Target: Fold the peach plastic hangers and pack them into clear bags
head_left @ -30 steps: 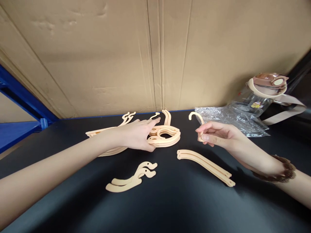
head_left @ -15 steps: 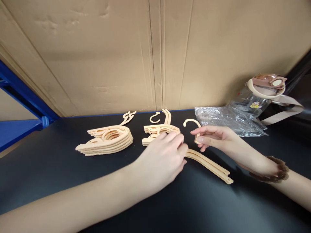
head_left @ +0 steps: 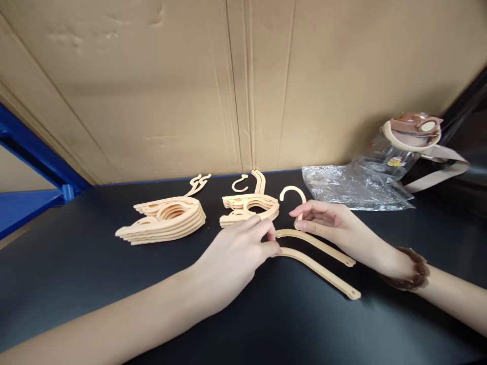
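My left hand (head_left: 238,253) pinches the near end of a long peach curved strip (head_left: 323,274) that lies on the black table (head_left: 95,284). A second curved strip (head_left: 317,244) lies just behind it, now apart from the first. My right hand (head_left: 329,223) holds a peach hook piece (head_left: 292,192) between thumb and fingers, just above the far strip. Two stacks of peach hanger parts sit behind my hands: a left stack (head_left: 165,223) and a middle stack (head_left: 249,209).
A loose small hook (head_left: 239,183) and thin curved pieces (head_left: 259,181) lie at the back by the cardboard wall (head_left: 243,86). A crumpled clear plastic bag (head_left: 352,187) and a clear bottle with a pink lid (head_left: 403,147) lie at right. Blue metal frame (head_left: 34,162) at left.
My left hand left the middle stack, came toward me and took the end of one curved strip, pulling it away from its twin. My right hand with the hook shifted slightly left.
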Motion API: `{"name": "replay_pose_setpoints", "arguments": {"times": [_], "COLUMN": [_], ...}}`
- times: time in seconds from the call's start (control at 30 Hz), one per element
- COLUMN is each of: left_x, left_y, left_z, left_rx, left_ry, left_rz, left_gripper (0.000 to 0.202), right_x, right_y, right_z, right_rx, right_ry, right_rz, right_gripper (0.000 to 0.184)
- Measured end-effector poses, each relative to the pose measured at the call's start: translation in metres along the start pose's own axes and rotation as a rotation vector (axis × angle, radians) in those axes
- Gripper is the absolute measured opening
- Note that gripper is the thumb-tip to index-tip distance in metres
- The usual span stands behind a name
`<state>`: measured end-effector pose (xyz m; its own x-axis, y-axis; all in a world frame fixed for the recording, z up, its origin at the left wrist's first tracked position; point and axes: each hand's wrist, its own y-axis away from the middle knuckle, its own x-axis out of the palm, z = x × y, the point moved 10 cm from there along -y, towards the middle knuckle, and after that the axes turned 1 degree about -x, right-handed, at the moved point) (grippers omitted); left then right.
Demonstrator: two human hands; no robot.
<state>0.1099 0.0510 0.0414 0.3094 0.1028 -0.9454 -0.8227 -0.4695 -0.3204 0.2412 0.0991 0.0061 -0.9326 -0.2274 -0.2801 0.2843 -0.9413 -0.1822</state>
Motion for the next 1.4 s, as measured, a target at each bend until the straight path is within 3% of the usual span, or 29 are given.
{"name": "replay_pose_setpoints", "arguments": {"times": [0.23,0.33,0.47,0.57,0.67,0.73,0.93,1.07,1.17,1.3,1.4], "left_x": [0.014,0.018,0.011,0.004,0.014,0.021,0.021,0.015,0.011,0.022,0.033], "left_y": [-0.008,-0.010,-0.009,-0.003,0.013,0.023,0.037,0.048,0.051,0.052,0.056], "left_z": [-0.001,-0.002,0.004,0.022,0.045,0.050,0.052,0.063,0.063,0.045,0.030], "left_rx": [-0.060,-0.047,-0.058,-0.181,-0.481,-0.605,-0.669,-0.762,-0.790,-0.829,-0.813], "left_ry": [-0.089,-0.081,-0.017,0.267,0.811,1.055,1.426,1.517,1.511,1.609,1.558], "left_rz": [0.079,0.122,0.149,0.169,0.234,0.252,0.134,-0.038,-0.078,0.022,0.149], "left_gripper": [0.009,0.013,0.014,0.009,0.006,0.008,0.011,0.017,0.022,0.026,0.029], "right_x": [-0.002,-0.003,-0.004,-0.005,0.000,0.008,0.032,0.045,0.051,0.059,0.063], "right_y": [-0.001,-0.001,0.001,0.003,0.004,0.004,0.000,-0.004,-0.007,-0.010,-0.010], "right_z": [0.010,0.008,0.008,0.015,0.017,0.014,0.011,0.014,0.016,0.017,0.016], "right_rx": [-0.076,-0.053,0.003,-0.014,-0.001,0.023,0.013,0.057,0.068,0.066,0.079], "right_ry": [-0.077,-0.087,-0.005,0.082,0.078,0.020,-0.124,-0.165,-0.179,-0.230,-0.271], "right_rz": [-0.033,-0.044,-0.044,-0.063,-0.046,0.001,0.139,0.192,0.196,0.203,0.204], "right_gripper": [0.027,0.029,0.032,0.033,0.031,0.030,0.023,0.018,0.015,0.013,0.013]}}
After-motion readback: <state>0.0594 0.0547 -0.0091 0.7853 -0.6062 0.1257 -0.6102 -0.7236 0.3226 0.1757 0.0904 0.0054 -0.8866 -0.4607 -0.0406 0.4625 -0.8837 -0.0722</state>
